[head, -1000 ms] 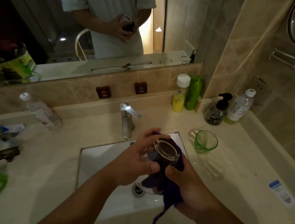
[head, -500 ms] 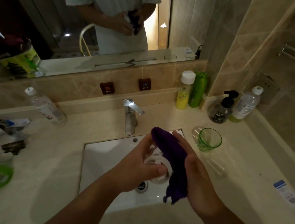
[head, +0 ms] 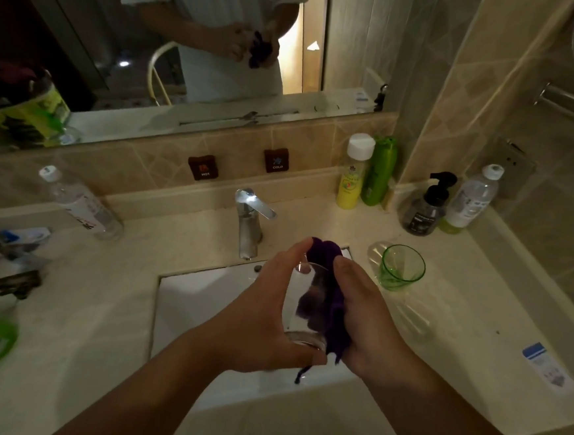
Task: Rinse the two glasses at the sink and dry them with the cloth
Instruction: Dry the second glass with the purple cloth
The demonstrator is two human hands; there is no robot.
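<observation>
Over the white sink (head: pixel 196 299) my left hand (head: pixel 257 314) grips a clear glass (head: pixel 306 304) by its side, mouth pointing away from me. My right hand (head: pixel 367 319) presses a purple cloth (head: pixel 333 310) against the glass's right side and over its rim. Part of the cloth shows through the glass wall. A green glass (head: pixel 401 268) stands upright on the counter, right of the sink and apart from both hands.
The chrome tap (head: pixel 249 223) rises behind the sink. A water bottle (head: pixel 80 204) lies at the left; yellow (head: pixel 352 178) and green bottles (head: pixel 378 171), a pump bottle (head: pixel 425 207) and another bottle (head: pixel 469 200) stand at back right. Clutter fills the left counter (head: pixel 83 304).
The clear glass has been turned in my hands, from mouth facing me to mouth pointing away. The cloth shifted from underneath to its right side and rim.
</observation>
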